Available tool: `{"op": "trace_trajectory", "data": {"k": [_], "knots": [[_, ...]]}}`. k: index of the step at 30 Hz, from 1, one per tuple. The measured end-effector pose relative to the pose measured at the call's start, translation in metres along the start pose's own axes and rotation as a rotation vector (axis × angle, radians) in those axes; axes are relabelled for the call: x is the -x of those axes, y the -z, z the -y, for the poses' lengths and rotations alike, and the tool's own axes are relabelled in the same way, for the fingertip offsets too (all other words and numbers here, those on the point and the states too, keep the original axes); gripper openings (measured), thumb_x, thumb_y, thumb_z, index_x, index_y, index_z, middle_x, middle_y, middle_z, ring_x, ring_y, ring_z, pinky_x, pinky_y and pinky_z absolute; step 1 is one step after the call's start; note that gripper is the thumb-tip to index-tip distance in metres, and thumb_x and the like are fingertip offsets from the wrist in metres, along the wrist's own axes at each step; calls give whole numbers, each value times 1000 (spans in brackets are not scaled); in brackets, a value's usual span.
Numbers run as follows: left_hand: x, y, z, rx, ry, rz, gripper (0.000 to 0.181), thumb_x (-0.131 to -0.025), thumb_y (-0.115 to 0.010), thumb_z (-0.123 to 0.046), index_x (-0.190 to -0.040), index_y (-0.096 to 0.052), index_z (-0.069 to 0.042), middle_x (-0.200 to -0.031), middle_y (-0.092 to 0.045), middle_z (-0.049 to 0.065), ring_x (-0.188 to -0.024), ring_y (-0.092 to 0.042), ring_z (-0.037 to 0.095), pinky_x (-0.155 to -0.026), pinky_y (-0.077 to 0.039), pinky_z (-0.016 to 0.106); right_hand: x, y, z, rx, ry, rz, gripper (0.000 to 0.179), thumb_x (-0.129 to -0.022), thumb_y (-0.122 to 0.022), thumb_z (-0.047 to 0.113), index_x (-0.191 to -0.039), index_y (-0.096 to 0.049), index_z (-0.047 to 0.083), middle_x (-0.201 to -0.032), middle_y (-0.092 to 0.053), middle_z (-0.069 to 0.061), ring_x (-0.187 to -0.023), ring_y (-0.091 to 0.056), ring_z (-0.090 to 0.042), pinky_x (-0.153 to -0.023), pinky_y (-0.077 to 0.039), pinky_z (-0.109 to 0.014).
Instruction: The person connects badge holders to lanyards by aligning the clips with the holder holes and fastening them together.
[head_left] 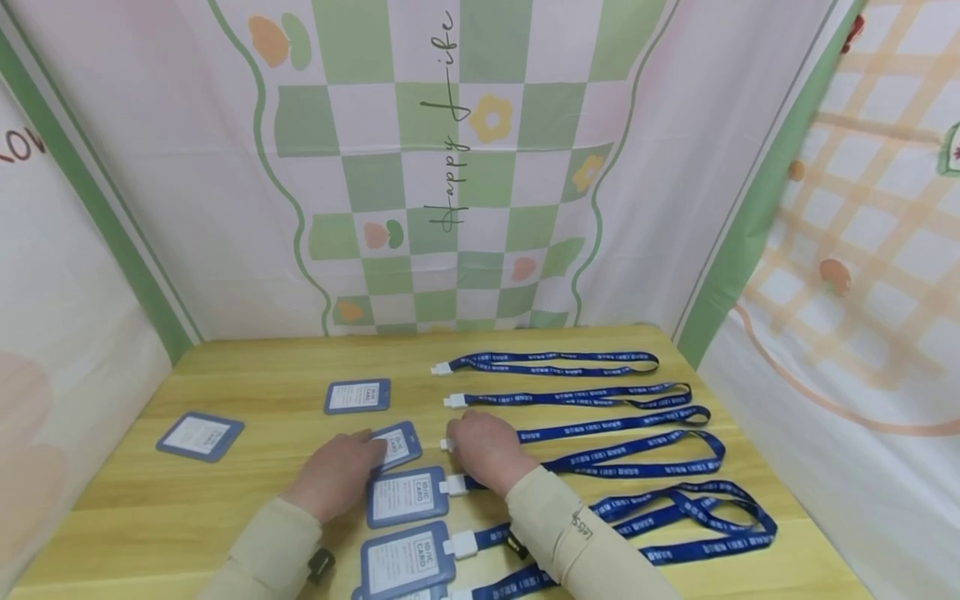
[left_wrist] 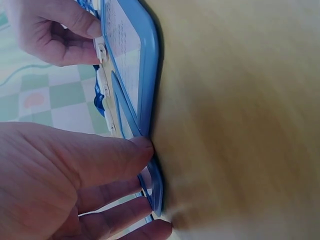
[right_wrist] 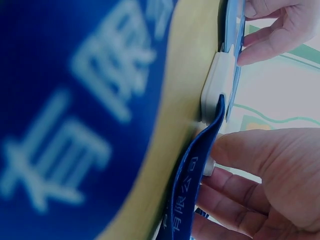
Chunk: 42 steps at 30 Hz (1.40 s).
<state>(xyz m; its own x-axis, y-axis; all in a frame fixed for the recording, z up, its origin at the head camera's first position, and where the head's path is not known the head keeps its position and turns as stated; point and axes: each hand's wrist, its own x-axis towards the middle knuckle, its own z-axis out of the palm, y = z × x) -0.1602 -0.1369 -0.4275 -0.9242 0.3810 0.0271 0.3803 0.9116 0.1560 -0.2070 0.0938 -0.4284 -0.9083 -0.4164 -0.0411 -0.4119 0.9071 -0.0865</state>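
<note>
My left hand (head_left: pixel 337 473) pinches the left edge of a blue-framed ID badge holder (head_left: pixel 400 446), which lies at a slant. In the left wrist view its thumb (left_wrist: pixel 135 150) presses one face while the fingers reach round behind. Opposite, my right hand (head_left: pixel 489 448) holds a blue lanyard (head_left: pixel 611 425) near its white plastic clip (head_left: pixel 446 445). That clip points towards the badge holder, with a small gap between them. Just nearer, another badge holder (head_left: pixel 407 497) is joined to a white clip (head_left: pixel 454 484) on its own lanyard.
Closer in, another badge holder (head_left: pixel 405 560) joins a lanyard clip (head_left: pixel 463 544), and one more is partly cut off below. Two loose badge holders lie at the back (head_left: pixel 357 396) and far left (head_left: pixel 200 436). Two lanyards (head_left: pixel 555 358) stretch across the back right. Printed curtains surround the wooden table (head_left: pixel 262 367).
</note>
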Motion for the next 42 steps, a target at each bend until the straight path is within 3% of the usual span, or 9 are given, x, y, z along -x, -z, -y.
{"op": "trace_trajectory", "data": {"k": [6,14,23,42], "knots": [[-3,1,-2,28,6,15,28,-101,-61,-5,-126,-70,-10,-139,-64,23,-125,-63,45,-107,-52,63,-1,0,-1,-9,-11,4,7,-99,-69,22,-97,-73,16,-80,-61,1,-68,-53,-14,-60,-52,-28],[-9,2,-5,41,-3,17,28,-100,-62,-5,-125,-70,-10,-140,-63,25,-124,-63,47,-106,-52,64,-1,-1,-2,-2,-13,0,7,-98,-70,20,-95,-73,16,-80,-62,1,-67,-53,-14,-60,-53,-29],[-14,2,-11,43,20,66,32,-98,-65,-5,-129,-70,-12,-144,-62,21,-131,-61,43,-111,-50,60,0,1,-1,11,-10,-8,8,-99,-69,21,-96,-73,14,-80,-63,0,-67,-53,-14,-62,-55,-29],[-21,-3,-16,-1,-24,40,27,-94,-71,-2,-120,-72,-9,-134,-67,22,-122,-66,41,-105,-55,57,0,1,-5,9,10,-43,7,-99,-70,20,-100,-72,14,-79,-64,1,-66,-55,-12,-63,-57,-27]]}}
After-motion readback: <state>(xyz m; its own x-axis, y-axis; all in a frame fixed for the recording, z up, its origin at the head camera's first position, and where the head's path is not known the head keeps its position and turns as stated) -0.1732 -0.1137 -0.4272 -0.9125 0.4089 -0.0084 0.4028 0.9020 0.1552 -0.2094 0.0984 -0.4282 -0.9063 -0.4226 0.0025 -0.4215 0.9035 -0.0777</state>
